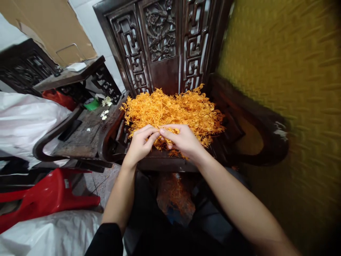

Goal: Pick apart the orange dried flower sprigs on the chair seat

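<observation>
A big heap of orange sprigs (173,110), thin and branchy like small artificial plants, lies on the seat of a dark carved wooden chair (165,42). The heap fills most of the seat and reaches back to the carved backrest.

Both hands are at the front edge of the heap, close together, and their fingertips almost meet. The left hand (140,142) has its fingers bent and pinched together on a few orange strands, the thumb under them. The right hand (182,140) is also curled, with the forefinger pointing to the left hand, and it grips the same small bunch of strands from the other side. How many sprigs are in the pinch I cannot tell, because the fingers cover them. Both forearms come up from the bottom of the view, and the left one ends in a black sleeve (106,240).

Under the chair seat, between the arms, a transparent bag (176,199) with more orange material in it is visible, a little blurred.

At the left of the chair stands a low dark wooden stand (85,131) with some small white flowers (104,113) on it, and a green object (92,105) behind them. More to the left there is a white plastic sack (23,121), and below it a red plastic stool (50,195) lying on its side. At the right side a yellow textured surface (287,71) fills the view, blurred.
</observation>
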Motion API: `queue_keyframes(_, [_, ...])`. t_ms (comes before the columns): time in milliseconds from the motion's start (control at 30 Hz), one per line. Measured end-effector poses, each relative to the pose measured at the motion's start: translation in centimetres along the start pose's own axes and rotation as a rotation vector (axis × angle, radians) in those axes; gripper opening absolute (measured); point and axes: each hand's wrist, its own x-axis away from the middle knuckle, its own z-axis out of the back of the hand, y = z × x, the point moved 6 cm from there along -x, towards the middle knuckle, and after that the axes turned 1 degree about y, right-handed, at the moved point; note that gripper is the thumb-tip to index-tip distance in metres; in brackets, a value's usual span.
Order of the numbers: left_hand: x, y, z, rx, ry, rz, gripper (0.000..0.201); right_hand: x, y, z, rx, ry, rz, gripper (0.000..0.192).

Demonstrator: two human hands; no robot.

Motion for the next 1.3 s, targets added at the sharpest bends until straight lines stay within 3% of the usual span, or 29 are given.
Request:
queue_keyframes(133, [0.2,-0.1,-0.4,-0.099,0.008,0.004,0.024,-0.1,0.1,0.3,0.217,0.08,0.093,0.039])
queue_keyframes(267, [0.1,0.2,-0.4,-0.168,-0.026,0.103,0.029,0.7,-2.3,0.0,0.556,0.211,0.443,0.018])
queue_keyframes(333, [0.7,1.1,0.2,-0.222,-0.08,0.179,0.031,1.0,-3.8,1.0,0.568,0.303,0.573,0.014])
queue_keyframes(400, [2.0,2.7,0.9,-0.271,-0.182,0.238,0.031,1.1,-5.2,3.9,0.404,0.491,0.615,0.013])
queue_keyframes(467, [4.1,5.2,0.8,-0.224,-0.369,0.223,0.03,1.1,-5.8,7.8,0.134,0.714,0.629,0.015])
queue_keyframes(500, [5.3,6.7,0.2,-0.162,-0.521,0.173,0.025,1.0,-5.7,9.6,0.013,0.792,0.643,0.015])
queue_keyframes(567, [7.8,9.5,-1.5,-0.127,-0.845,0.011,0.014,0.5,-5.4,12.1,-0.12,0.874,0.667,0.014])
queue_keyframes(600, [8.7,10.2,-2.3,-0.201,-0.952,-0.04,0.011,0.1,-5.2,12.9,-0.139,0.878,0.672,0.014])
queue_keyframes(733, [9.5,9.8,-5.1,-0.518,-1.203,-0.182,0.013,-0.3,-4.6,13.1,-0.095,0.814,0.679,0.013])
queue_keyframes(833, [11.3,9.4,-7.6,-0.431,-1.507,-0.301,0.014,0.3,-4.9,12.4,-0.044,0.793,0.712,0.012])
queue_keyframes(933, [14.5,9.7,-10.1,-0.208,-1.83,-0.33,0.027,0.7,-5.4,12.1,0.031,0.766,0.704,0.013])
queue_keyframes(967, [15.4,10.0,-10.9,-0.111,-1.884,-0.335,0.032,0.6,-5.4,12.0,0.068,0.748,0.688,0.013])
queue_keyframes(1033, [16.3,10.2,-12.2,-0.01,-1.873,-0.321,0.029,0.6,-5.6,11.8,0.183,0.695,0.668,0.011])
queue_keyframes(1133, [15.3,9.1,-12.8,-0.125,-1.659,-0.226,0.011,1.3,-6.4,11.4,0.404,0.634,0.728,0.008])
queue_keyframes(1233, [13.3,7.5,-11.2,-0.284,-1.469,-0.111,0.008,1.8,-6.6,11.0,0.485,0.561,0.7,0.011])
queue_keyframes(1300, [11.7,6.6,-9.5,-0.362,-1.362,-0.018,0.008,0.9,-5.3,10.0,0.467,0.364,0.496,0.014])
